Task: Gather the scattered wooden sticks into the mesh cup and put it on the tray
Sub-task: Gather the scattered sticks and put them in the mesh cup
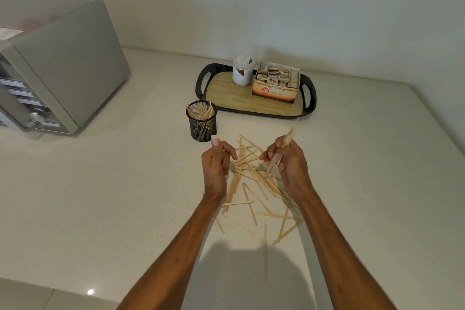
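Note:
Several thin wooden sticks point(251, 191) lie scattered on the pale counter between my forearms. A black mesh cup point(202, 121) holding several sticks stands upright on the counter, just in front of the tray point(241, 100), which has a black rim and a wood-look floor. My right hand point(286, 158) grips a small bundle of sticks that points up and to the right, above the pile. My left hand point(217, 158) hovers at the pile's left edge, just below the cup, fingers curled and apart, holding nothing that I can see.
On the tray stand a white jar point(242, 70) and an open box of tea bags point(276, 82). A grey metal appliance point(57, 68) fills the left side. The counter meets a white wall at the back and slants away at the right edge.

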`<state>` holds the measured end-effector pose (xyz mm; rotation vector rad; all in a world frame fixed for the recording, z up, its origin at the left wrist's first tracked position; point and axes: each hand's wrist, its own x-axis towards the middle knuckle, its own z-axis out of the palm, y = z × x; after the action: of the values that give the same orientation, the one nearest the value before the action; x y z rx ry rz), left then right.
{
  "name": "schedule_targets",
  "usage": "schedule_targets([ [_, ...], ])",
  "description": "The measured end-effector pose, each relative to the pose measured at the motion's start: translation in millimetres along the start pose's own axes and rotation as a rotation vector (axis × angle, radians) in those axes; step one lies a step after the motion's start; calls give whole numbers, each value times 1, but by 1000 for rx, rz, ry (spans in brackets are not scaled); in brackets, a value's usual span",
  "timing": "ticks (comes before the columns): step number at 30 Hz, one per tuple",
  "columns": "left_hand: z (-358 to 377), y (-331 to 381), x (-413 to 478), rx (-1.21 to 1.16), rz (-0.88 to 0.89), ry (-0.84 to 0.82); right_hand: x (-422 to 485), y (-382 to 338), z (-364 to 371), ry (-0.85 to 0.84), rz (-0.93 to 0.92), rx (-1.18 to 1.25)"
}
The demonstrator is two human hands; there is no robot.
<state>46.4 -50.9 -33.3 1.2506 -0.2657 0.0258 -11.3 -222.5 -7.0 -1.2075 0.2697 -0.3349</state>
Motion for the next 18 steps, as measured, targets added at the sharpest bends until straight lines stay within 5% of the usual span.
schedule_targets([
  [18,3,4,7,-8,-131,45,1,33,8,29,-61,-60],
])
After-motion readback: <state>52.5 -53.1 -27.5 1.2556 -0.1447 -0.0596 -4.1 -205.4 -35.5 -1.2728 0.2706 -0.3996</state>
